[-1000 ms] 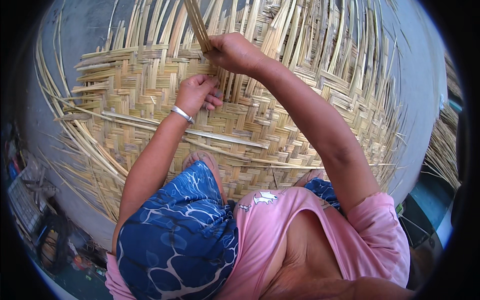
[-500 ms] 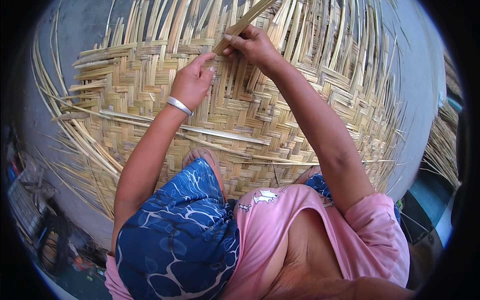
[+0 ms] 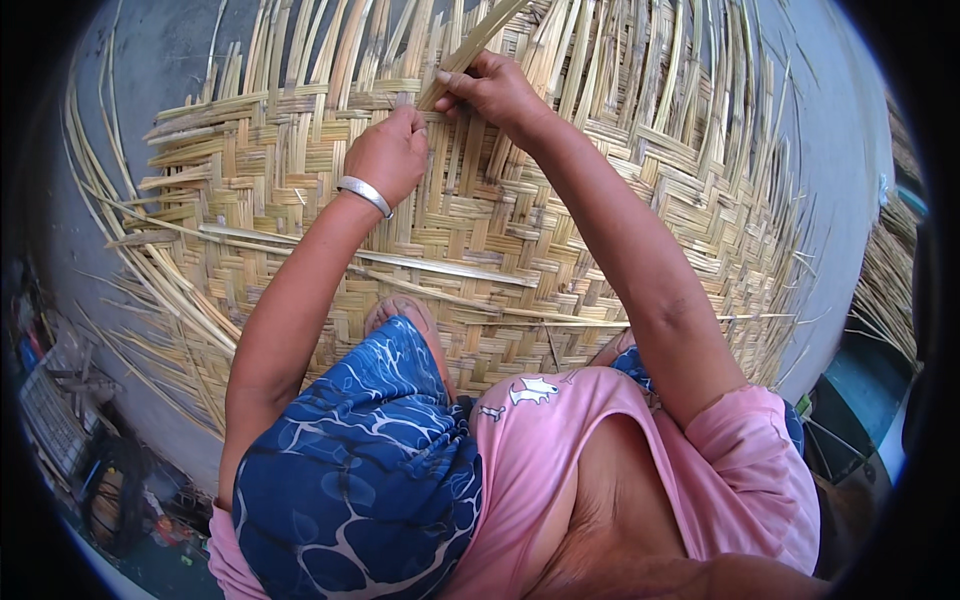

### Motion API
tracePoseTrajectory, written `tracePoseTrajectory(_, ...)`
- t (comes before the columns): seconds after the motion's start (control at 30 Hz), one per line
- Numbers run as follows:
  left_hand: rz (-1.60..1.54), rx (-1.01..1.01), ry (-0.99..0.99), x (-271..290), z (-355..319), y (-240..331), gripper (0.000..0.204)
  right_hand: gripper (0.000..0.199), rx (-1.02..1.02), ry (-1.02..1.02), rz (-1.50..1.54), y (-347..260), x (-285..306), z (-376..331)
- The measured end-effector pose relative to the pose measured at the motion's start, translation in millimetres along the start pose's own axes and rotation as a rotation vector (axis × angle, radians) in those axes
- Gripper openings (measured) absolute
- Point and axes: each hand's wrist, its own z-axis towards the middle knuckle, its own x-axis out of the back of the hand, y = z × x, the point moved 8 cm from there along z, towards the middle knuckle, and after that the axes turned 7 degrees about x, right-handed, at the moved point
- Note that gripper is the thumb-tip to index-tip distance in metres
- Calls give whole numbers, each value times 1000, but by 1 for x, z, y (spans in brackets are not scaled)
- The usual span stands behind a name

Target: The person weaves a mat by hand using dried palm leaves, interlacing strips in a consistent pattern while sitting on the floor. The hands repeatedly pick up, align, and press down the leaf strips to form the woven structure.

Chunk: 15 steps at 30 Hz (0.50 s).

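**Strip pinched at the mat's far edge**

The strip [image 3: 470, 50] you hold rises from the mat's [image 3: 560, 220] far side, slanting up and right. It looks light, thin, springy and likely to split if kinked, so grip it low, near the weave. Your right hand [image 3: 495, 90] has its fingers clamped on it; your left hand [image 3: 388, 155], fingers curled together, presses the weave just beside. A bangle [image 3: 364, 195] circles that wrist.

No packages, labels, signs or screens that I can make out. Clutter at the lower left edge is too dark and blurred to tell what it is.
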Motion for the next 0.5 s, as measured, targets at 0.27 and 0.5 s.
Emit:
tracePoseTrajectory(0.27,-87,-45,134,6,-15,7,27,16,150,90,16,0,1,-7)
tracePoseTrajectory(0.5,35,-112,156,7,-15,14,31,15,250,129,-64,9,1,-4)
